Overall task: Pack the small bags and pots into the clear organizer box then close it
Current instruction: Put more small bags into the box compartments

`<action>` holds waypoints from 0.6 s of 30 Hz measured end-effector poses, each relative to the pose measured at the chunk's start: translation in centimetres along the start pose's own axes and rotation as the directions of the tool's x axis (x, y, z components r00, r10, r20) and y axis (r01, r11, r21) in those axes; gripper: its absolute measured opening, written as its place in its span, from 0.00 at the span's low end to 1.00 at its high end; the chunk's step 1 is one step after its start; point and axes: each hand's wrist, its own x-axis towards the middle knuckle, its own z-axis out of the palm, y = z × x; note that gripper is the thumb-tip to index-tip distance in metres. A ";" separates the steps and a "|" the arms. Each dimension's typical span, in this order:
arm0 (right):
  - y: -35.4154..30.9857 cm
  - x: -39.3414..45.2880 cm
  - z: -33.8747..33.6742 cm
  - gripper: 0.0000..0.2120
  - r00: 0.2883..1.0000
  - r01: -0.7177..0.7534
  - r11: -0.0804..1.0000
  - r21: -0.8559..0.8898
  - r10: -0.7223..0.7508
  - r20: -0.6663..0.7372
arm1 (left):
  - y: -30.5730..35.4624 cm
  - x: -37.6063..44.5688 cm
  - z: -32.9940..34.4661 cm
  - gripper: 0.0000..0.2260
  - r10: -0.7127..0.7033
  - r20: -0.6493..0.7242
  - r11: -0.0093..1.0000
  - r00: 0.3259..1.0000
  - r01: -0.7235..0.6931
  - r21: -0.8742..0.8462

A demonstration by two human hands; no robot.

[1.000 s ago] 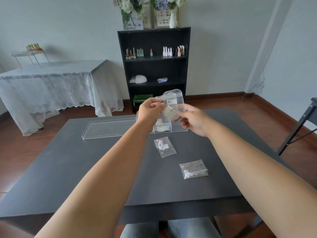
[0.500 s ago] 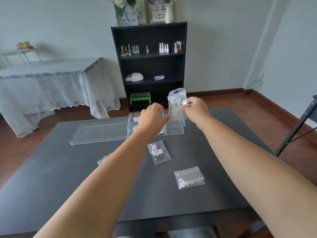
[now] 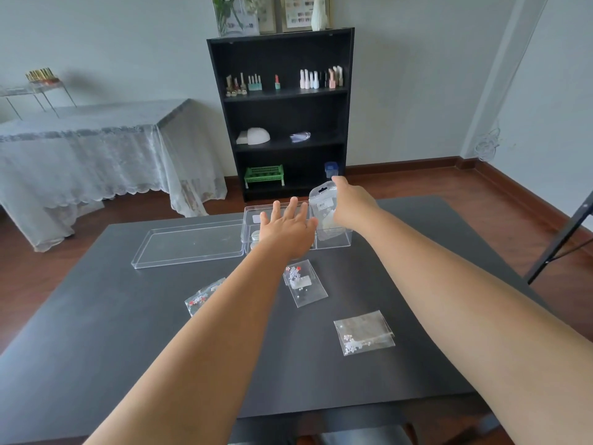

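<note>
- Table (image 3: 128,332), lower frame: matte dark grey.
- Organizer box (image 3: 333,242), centre: clear.
- Small bag (image 3: 305,282), centre: transparent, red and white beads.
- Bookshelf (image 3: 282,114), top centre: black.
- Basket (image 3: 264,175) there: green.
- Tablecloth (image 3: 96,155), left: white lace, scalloped hem.

The worktop (image 3: 128,348) looks matt and dark. The organizer box (image 3: 333,244) and its lid (image 3: 189,245) are clear, glossy plastic. The small bags (image 3: 364,332) are thin, shiny film. The floor (image 3: 481,187) is polished wood.

Bag (image 3: 323,208) in right hand (image 3: 353,203) over box (image 3: 333,244)
</note>
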 end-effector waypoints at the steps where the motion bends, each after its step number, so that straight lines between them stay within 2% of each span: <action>1: -0.2 0.0 0.1 0.38 1.000 0.011 1.000 -0.027 -0.011 0.019 | 0.0 0.0 0.1 0.25 -0.004 -0.008 1.000 1.000 0.004 0.000; 4: -0.8 0.0 0.3 0.39 0.996 0.017 0.995 -0.101 -0.008 0.090 | 0.1 -0.1 0.2 0.25 -0.010 -0.025 1.000 1.000 0.010 0.004; 9: -1.0 0.2 -0.1 0.32 0.983 0.056 0.978 -0.199 -0.019 0.182 | 0.1 -0.1 0.2 0.25 -0.003 -0.035 1.000 0.999 0.003 0.006; 11: -0.8 0.3 -0.4 0.27 0.982 0.076 0.972 -0.224 -0.034 0.186 | 0.1 -0.2 0.2 0.25 -0.001 -0.035 1.000 0.999 0.001 0.001; 13: -0.5 0.5 -0.4 0.23 0.989 0.086 0.971 -0.222 -0.056 0.137 | 0.1 -0.3 0.1 0.25 0.003 -0.030 1.000 1.000 -0.003 0.000; 15: 0.0 0.7 -0.3 0.23 0.996 0.077 0.976 -0.205 -0.068 0.052 | 0.2 -0.3 0.0 0.25 0.006 -0.023 1.000 1.000 -0.006 -0.001; 18: 0.4 0.9 0.0 0.19 0.997 0.044 0.952 -0.305 -0.061 -0.048 | 0.3 -0.3 0.0 0.25 0.006 -0.025 1.000 1.000 -0.006 -0.009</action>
